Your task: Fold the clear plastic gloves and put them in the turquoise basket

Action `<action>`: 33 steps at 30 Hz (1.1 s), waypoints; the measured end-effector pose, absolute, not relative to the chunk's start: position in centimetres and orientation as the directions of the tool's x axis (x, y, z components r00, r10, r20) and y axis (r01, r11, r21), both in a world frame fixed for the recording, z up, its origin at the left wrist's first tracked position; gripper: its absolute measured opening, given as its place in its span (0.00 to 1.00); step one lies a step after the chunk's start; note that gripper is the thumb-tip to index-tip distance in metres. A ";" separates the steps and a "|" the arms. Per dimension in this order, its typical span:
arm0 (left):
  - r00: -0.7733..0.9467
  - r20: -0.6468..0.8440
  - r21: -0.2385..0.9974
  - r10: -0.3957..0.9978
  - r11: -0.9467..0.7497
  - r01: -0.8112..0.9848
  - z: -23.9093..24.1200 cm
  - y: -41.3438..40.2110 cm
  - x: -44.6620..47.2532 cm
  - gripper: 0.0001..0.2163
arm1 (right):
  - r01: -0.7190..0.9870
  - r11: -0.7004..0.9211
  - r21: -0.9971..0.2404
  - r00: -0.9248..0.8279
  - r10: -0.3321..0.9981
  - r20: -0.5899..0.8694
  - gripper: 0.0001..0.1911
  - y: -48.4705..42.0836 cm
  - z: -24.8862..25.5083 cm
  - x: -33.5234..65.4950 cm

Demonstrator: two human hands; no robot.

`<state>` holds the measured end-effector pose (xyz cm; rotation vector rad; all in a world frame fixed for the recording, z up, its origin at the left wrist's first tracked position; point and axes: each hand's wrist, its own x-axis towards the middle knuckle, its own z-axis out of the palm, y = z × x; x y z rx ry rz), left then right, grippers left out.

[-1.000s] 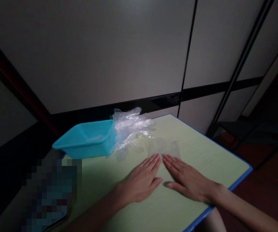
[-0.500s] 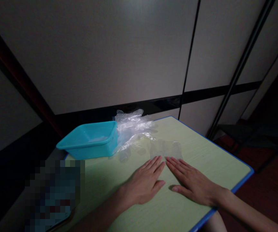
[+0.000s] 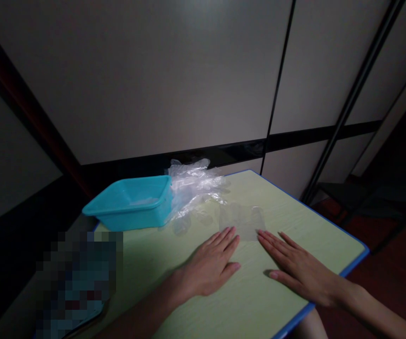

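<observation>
A thin clear plastic glove lies flat on the pale green table. My left hand rests palm down at its near left edge, fingers stretched out, holding nothing. My right hand is also flat and open, its fingertips by the glove's near right corner. Farther back, a crumpled pile of clear plastic gloves spreads beside a turquoise plastic basin. Something whitish lies in the basin, too indistinct to name.
Behind the table stands a light cabinet front with dark strips. Blue edging runs along the table's border. At the lower left is a blurred-out object. A dark chair stands on the reddish floor at the right.
My right hand has slid to the right, away from my left hand, uncovering more of the flat glove's near edge. My left hand has stayed nearly in place.
</observation>
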<state>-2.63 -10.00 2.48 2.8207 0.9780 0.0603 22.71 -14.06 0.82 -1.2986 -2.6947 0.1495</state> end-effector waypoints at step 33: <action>0.523 0.244 0.492 0.817 -0.569 0.659 0.5 -8.5 -3.0 0.29 | 0.733 0.591 0.337 -0.676 0.690 0.260 0.11 -12.0 2.2 22.9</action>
